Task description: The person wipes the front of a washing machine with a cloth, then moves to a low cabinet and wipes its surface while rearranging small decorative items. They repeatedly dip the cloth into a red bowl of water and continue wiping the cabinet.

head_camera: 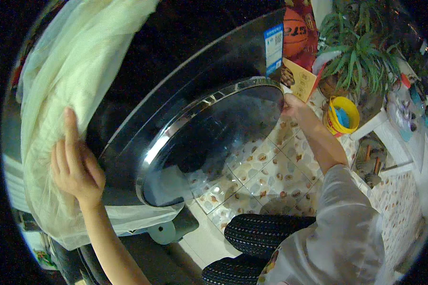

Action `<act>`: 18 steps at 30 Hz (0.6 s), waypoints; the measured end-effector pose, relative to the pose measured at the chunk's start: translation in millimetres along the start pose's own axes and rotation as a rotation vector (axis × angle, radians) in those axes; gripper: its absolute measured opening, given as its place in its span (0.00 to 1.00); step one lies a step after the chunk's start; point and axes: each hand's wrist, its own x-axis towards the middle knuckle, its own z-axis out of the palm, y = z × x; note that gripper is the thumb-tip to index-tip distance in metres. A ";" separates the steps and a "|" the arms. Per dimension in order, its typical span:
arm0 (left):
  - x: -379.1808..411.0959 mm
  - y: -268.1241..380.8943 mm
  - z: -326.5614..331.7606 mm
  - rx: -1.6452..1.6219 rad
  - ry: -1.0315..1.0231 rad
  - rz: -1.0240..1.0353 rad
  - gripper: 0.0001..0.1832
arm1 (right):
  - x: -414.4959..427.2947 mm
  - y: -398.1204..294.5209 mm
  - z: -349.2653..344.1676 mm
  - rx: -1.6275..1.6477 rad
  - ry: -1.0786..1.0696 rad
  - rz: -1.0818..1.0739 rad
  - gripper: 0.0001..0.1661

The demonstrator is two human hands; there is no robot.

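Observation:
A front-loading washing machine (pixel 185 85) with a dark body stands before me, its round glass door (pixel 221 142) with a shiny rim slanting across the middle. At the rim's right end is my right hand (pixel 293 105), its fingers partly hidden behind the door's edge. My left hand (pixel 76 164) rests with its fingers against a pale, sheer fabric cover (pixel 67 89) draped at the left. Whether it pinches the cloth cannot be made out. A blue and white label (pixel 273 48) is stuck at the machine's upper right.
On the right are an orange basketball (pixel 294 32), a printed card box (pixel 301 80), a spiky potted plant (pixel 356 57), a yellow bucket (pixel 355 115) with something blue inside, and a white frame (pixel 388 142). Patterned tiles (pixel 264 174) lie below. A grey paper-like roll (pixel 162 232) is at the lower left.

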 end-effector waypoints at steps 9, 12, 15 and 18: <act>3.5 8.4 -3.4 -0.012 0.057 -0.082 0.36 | -138.6 -123.9 141.8 -0.529 -0.122 -0.368 0.14; -0.1 8.2 -8.9 -0.017 0.073 -0.110 0.36 | -164.4 -103.1 184.8 -0.979 0.381 -1.323 0.23; -0.1 9.1 -12.9 -0.044 0.089 -0.114 0.36 | -174.9 -50.0 213.0 -0.686 0.472 -1.413 0.16; 6.2 10.9 -10.5 -0.049 0.088 -0.108 0.37 | -173.1 -5.0 243.6 -0.534 0.206 -1.439 0.11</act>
